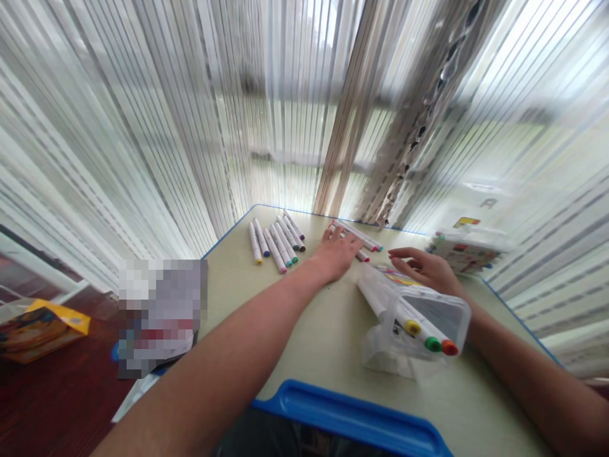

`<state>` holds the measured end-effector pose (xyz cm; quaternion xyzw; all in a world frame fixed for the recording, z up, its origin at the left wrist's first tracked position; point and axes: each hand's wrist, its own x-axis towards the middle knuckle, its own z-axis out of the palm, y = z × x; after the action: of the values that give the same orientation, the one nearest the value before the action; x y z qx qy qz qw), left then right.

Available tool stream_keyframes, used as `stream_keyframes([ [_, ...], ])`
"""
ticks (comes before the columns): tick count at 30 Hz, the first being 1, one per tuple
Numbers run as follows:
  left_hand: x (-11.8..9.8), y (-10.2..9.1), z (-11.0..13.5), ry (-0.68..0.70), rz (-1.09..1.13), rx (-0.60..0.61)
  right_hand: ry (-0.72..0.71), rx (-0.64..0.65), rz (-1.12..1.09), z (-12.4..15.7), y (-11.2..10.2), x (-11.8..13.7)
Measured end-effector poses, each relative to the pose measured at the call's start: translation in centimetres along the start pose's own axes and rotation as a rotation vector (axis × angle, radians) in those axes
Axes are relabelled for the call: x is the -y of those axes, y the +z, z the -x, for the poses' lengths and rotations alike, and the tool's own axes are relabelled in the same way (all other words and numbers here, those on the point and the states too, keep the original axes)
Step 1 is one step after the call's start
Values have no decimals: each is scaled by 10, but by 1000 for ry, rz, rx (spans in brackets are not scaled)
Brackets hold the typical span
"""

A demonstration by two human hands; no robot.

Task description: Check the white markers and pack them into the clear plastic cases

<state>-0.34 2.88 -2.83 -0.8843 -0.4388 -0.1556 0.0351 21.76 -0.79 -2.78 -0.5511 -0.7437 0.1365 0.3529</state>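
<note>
My left hand [337,252] lies flat on the pale green table [304,330], fingers stretched onto a small bunch of white markers [360,238] at the far edge. My right hand [425,267] hovers just right of it, fingers loosely curled and apart, holding nothing that I can see. It rests behind a clear plastic marker case [413,330] lying on its side, with three markers inside showing yellow, green and red caps. A row of several white markers [277,240] with coloured caps lies to the left of my left hand.
A second marker box [464,251] stands at the table's far right. A blue chair edge [352,416] sits at the near side. Striped sheer curtains [200,127] hang close behind the table. Papers [159,314] and a yellow package [40,327] lie left.
</note>
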Motion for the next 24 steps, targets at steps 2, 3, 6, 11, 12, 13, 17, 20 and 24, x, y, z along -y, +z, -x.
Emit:
stream_keyframes([
  [2,1,-1,-1,0,-9,-5,15,1,-37,1,-1,2],
  [3,1,-1,-1,3,-15,-12,20,1,-59,1,-1,4],
  [6,2,0,-1,13,-10,-42,28,-7,-106,2,-2,6],
  [11,2,-4,2,-14,22,-89,44,-11,-153,4,-3,7],
  [12,1,-6,2,-28,27,-105,47,-11,-155,4,-3,6],
  [13,0,-9,3,-40,33,-123,51,-19,-147,4,-4,5],
  [17,-5,-23,8,-12,38,-246,41,-141,-75,1,-12,6],
  [20,-8,-31,12,67,48,-356,-17,-223,-155,1,-19,17],
  [24,-12,-36,14,218,86,-413,-96,-223,-374,5,-22,39],
])
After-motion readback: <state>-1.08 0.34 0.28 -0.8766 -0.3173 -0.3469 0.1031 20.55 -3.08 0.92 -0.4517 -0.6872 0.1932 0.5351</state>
